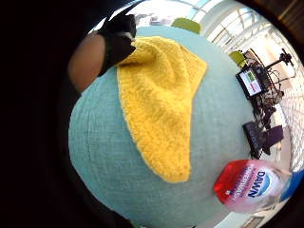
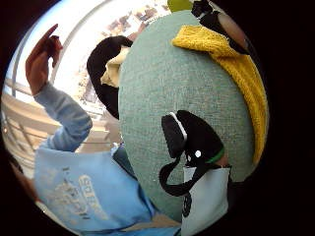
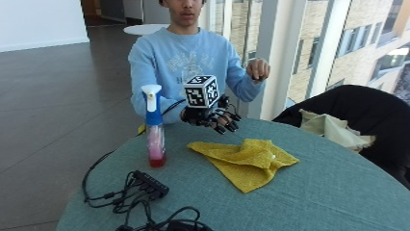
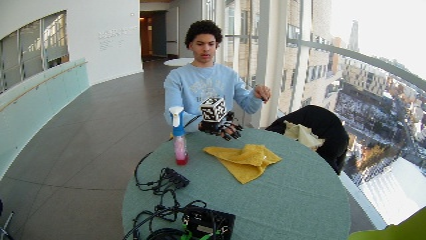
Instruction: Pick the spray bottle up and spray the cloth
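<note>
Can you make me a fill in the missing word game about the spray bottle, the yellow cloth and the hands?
1. The spray bottle stands upright on the ____ table.
2. The cloth lying beside it is ____.
3. The gloved right hand hovers above the table and holds ____.
4. The bare hand is ____ in the air.

Missing words: green; yellow; nothing; raised

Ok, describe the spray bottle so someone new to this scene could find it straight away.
On the round teal table, the spray bottle stands upright, apart from the yellow cloth. It is the only tall thing there: white trigger, blue collar, pink liquid.
</note>
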Tool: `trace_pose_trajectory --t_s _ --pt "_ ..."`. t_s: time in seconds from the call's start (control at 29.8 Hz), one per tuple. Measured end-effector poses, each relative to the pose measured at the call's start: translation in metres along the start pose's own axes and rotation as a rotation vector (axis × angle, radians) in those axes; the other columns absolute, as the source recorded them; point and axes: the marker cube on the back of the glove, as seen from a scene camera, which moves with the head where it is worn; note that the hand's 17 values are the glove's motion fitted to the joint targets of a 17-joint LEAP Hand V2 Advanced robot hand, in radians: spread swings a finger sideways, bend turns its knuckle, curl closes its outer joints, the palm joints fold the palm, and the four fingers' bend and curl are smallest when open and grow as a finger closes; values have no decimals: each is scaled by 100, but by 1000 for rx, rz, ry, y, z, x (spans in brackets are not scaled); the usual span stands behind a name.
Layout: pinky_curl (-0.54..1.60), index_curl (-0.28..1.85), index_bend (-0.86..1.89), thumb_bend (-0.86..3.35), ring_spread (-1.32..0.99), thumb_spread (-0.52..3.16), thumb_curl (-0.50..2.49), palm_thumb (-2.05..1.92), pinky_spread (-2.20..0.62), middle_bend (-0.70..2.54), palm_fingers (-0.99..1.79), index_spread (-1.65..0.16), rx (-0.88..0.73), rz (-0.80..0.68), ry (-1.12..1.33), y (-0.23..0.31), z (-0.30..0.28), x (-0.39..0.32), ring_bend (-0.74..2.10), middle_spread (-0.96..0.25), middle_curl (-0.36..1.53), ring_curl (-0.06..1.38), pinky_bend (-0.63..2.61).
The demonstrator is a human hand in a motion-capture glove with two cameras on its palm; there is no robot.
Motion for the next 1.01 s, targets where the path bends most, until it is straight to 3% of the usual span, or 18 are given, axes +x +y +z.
trace_pose_trajectory --t_s 0.37,1.01 --pt "19 20 16 28 -2 87 15 54 19 43 63 -34 -9 13 0 1 -5 5 28 -9 22 18 26" --pt "26 26 15 16 -2 111 21 58 22 37 63 -38 11 45 -9 21 -19 4 25 -10 31 24 20"
